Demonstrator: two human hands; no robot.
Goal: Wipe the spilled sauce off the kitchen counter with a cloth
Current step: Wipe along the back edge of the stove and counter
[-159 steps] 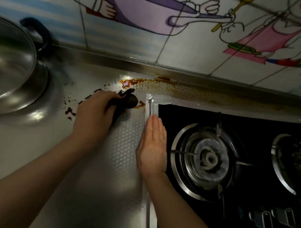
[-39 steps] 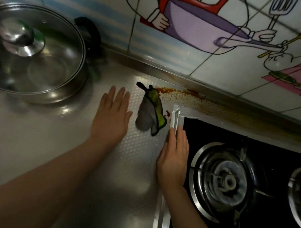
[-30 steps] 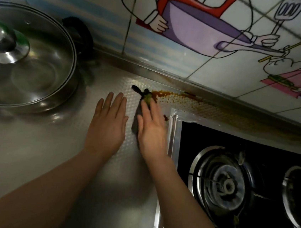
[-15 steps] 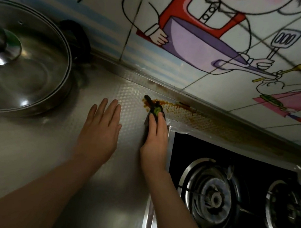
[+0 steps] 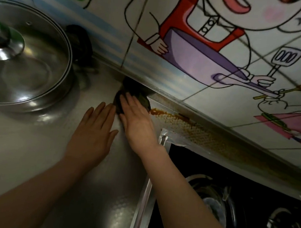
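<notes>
- Spilled sauce (image 5: pixel 166 113) lay streaked along the counter (image 5: pixel 21 146) back edge, long axis running right from the cloth (image 5: pixel 141 96).
- Cloth wadded at wall base under right hand (image 5: pixel 137 121), fingers straight, pressing it, not curled.
- Beside it, left hand (image 5: pixel 93 135) flat on counter; right nearer sauce.

A right hand (image 5: pixel 138 120) presses flat on a dark grey‑green cloth (image 5: pixel 135 91) at the back of a dimpled steel counter (image 5: pixel 21 146), just left of an orange‑brown sauce smear (image 5: pixel 164 114). The left hand (image 5: pixel 93 135) lies flat beside it. A lidded steel pot (image 5: pixel 22 57) stands to the left and a black gas hob (image 5: pixel 230 196) to the right.
</notes>
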